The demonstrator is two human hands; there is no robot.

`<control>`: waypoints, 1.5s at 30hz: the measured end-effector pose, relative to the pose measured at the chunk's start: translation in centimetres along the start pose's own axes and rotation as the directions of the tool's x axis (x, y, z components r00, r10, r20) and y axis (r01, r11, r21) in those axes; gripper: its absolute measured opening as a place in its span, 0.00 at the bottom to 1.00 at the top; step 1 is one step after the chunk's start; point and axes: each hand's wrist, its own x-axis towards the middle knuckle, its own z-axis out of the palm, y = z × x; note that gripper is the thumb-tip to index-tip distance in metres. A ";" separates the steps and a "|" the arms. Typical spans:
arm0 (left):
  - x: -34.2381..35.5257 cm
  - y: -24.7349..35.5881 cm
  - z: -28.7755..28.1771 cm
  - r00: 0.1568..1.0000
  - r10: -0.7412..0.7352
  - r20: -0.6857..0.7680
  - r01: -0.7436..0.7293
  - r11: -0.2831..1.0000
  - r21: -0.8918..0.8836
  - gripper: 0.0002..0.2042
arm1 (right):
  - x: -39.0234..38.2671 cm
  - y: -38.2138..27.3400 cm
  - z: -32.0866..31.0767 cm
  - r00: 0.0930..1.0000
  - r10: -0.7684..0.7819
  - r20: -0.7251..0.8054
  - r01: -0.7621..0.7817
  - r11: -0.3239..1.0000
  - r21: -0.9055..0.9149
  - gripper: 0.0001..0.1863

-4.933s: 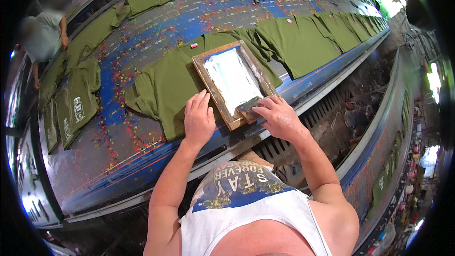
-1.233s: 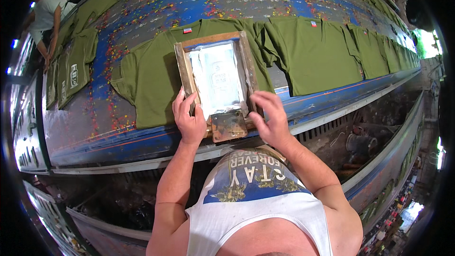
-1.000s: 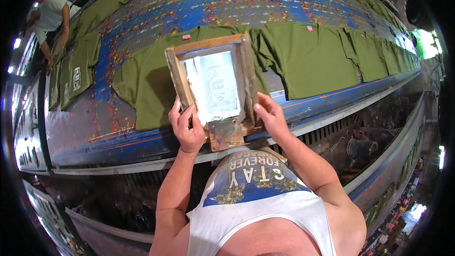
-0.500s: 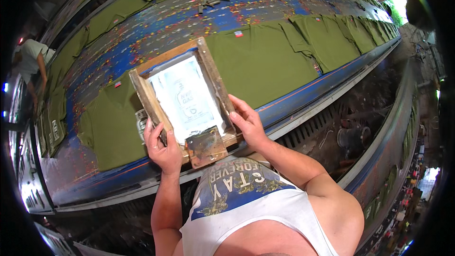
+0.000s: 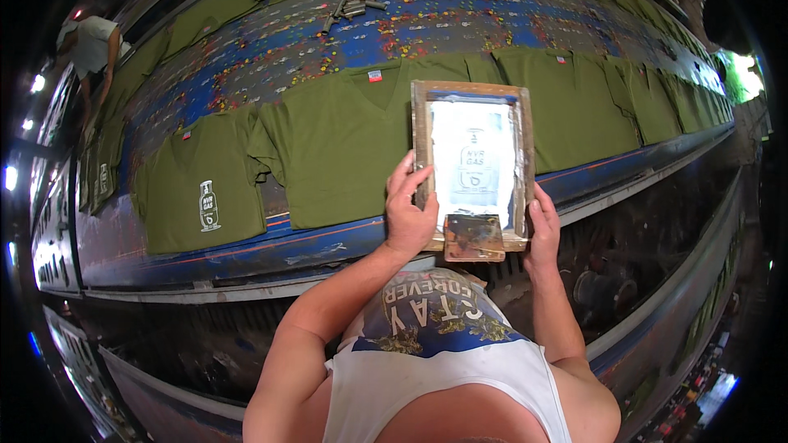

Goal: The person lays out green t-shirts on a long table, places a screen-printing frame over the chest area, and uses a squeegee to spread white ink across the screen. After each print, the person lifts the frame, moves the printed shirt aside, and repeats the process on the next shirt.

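Note:
I hold a wooden-framed printing screen (image 5: 474, 160) lifted off the table, its pale mesh facing up. My left hand (image 5: 408, 211) grips the frame's left rail and my right hand (image 5: 542, 226) grips its right rail. A stained squeegee (image 5: 474, 237) rests on the frame's near end between my hands. The screen hovers over the gap between an unprinted olive green T-shirt (image 5: 341, 139) on its left and another olive green T-shirt (image 5: 574, 111) on its right. Further left lies a green T-shirt with a white print (image 5: 197, 189).
A long blue, paint-speckled table (image 5: 345, 33) carries rows of green T-shirts stretching both ways. A few small tools (image 5: 349, 10) lie at its far middle. Another person (image 5: 86, 49) bends over the table at far left. A dark shelf runs below the table edge.
I lifted the screen with the squeegee off the shirt that now shows a white print and carried it to the right along the table. Both hands keep their hold.

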 end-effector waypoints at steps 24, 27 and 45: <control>-0.2 -4.1 -1.1 0.956 -0.226 -0.189 0.217 0.974 -0.067 0.09 | 7.1 3.7 0.5 0.953 -0.032 0.302 0.154 0.908 -0.389 0.27; -0.2 -4.4 -1.1 0.955 -0.231 -0.188 0.223 0.973 -0.062 0.08 | 7.5 3.5 0.3 0.942 -0.032 0.335 0.190 0.873 -0.450 0.28; -0.2 -4.9 -1.0 0.947 -0.256 -0.196 0.245 0.966 -0.078 0.06 | 7.6 3.0 0.3 0.929 -0.043 0.368 0.219 0.865 -0.451 0.29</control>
